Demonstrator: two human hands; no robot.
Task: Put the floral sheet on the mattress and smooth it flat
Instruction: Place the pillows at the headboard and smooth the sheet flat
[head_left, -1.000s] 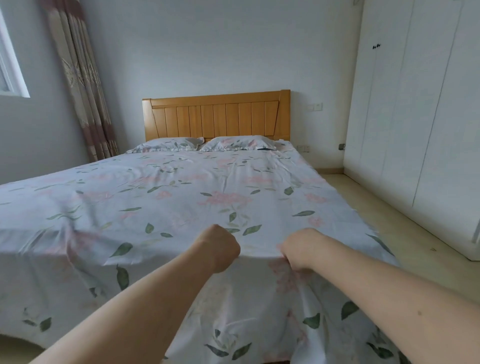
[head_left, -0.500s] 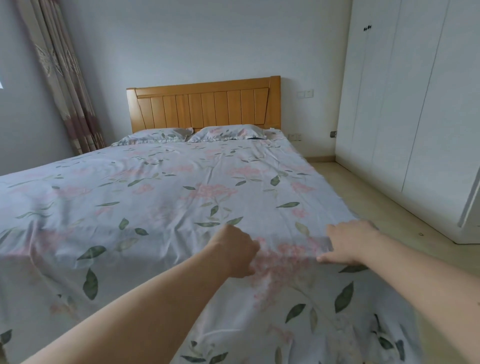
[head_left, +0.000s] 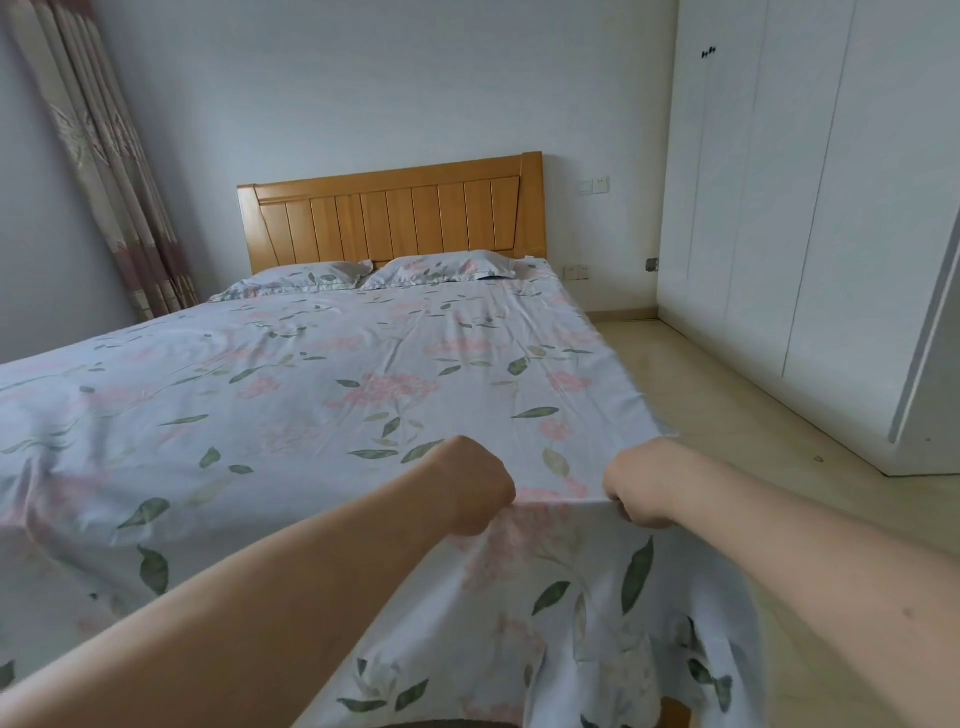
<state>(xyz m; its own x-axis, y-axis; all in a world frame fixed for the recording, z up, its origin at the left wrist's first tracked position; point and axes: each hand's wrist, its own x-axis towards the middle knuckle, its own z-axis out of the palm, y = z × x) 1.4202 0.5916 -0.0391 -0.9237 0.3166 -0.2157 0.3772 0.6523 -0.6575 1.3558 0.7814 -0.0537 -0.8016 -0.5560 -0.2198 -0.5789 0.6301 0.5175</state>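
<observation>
Cotton floral sheet (head_left: 322, 395) spread over the mattress, held at the foot edge.
Head view: left hand (head_left: 467, 488) and right hand (head_left: 641, 483) each grip the sheet in a closed fist near the right foot corner, apparently to draw out the creases remaining mid-bed.

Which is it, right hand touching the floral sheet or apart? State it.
Touching. The head view shows the right hand with fingers curled round the floral sheet at the foot edge of the bed, the cloth pulled taut toward the left hand.
</observation>
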